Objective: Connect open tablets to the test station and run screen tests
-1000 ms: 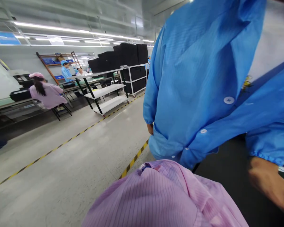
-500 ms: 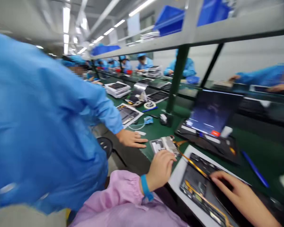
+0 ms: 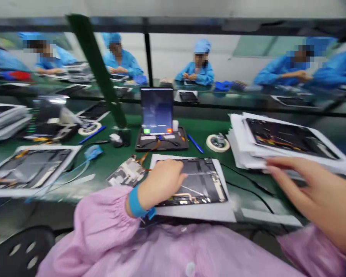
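Observation:
An opened tablet [image 3: 198, 181] with its inner parts bare lies on a white sheet [image 3: 225, 216] in front of me. My left hand [image 3: 163, 182], a blue band at its wrist, is over the tablet's left side. Its fingers are curled, and their tips and anything in them are hidden. An orange flex cable [image 3: 144, 157] links a silvery board-like fixture [image 3: 128, 171] to the screen unit behind. My right hand [image 3: 317, 196] is raised at the front of a stack of papers [image 3: 239, 150] topped by another opened tablet [image 3: 291, 138]. Its thumb and forefinger point forward, with nothing visible between them.
A lit screen [image 3: 157, 111] stands upright on a black base. Beside it lie a blue pen [image 3: 195, 143] and a tape roll [image 3: 217, 143]. Another opened tablet [image 3: 31, 169] lies left, near a black chair [image 3: 20, 250]. A green post [image 3: 99, 73] rises behind; co-workers sit across.
My view has swung right, and the nearby blue-clad person is out of sight. My right hand has left the tablet for the right-hand stack; my left hand is now over the tablet.

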The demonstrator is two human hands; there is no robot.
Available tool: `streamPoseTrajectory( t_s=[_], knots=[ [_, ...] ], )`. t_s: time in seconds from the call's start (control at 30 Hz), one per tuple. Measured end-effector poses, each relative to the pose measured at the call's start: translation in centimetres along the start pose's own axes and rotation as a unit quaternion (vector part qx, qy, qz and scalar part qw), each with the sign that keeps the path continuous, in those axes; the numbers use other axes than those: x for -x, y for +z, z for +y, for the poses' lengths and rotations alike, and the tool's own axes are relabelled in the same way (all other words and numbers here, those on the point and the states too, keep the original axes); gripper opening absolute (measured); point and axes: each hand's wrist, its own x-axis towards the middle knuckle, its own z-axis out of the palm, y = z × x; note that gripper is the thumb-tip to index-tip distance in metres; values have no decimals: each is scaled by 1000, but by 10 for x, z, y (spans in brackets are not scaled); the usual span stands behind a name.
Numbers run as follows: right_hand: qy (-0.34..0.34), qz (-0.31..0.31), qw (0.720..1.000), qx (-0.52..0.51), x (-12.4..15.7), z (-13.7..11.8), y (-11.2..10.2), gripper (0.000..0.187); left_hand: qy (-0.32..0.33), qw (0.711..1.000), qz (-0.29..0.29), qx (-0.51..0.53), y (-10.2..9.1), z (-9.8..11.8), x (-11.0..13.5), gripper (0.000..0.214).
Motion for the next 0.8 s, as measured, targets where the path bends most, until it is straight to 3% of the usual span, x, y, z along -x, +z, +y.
streamPoseTrajectory(
  t_s=[0.1,0.2,0.33,0.57,0.7,0.8],
  knots=[
    [60,-103,993,12,21,29,25,41,2,999,-14,-36,10,-2,-15,23],
    [125,-119,985,-10,39,44,43,36,6,998,-41,-50,15,-1,-29,23],
    [104,-138,981,-89,49,37,61,28,12,998,-58,-21,26,5,-49,22],
    [-8,-183,980,-72,34,12,114,25,21,997,41,-56,69,2,-88,23],
    [41,-173,984,-25,25,7,128,23,18,998,43,-46,86,-4,-102,22],
    [100,-155,974,-133,22,13,122,19,33,998,40,-28,91,-9,-105,18]
  ],
)
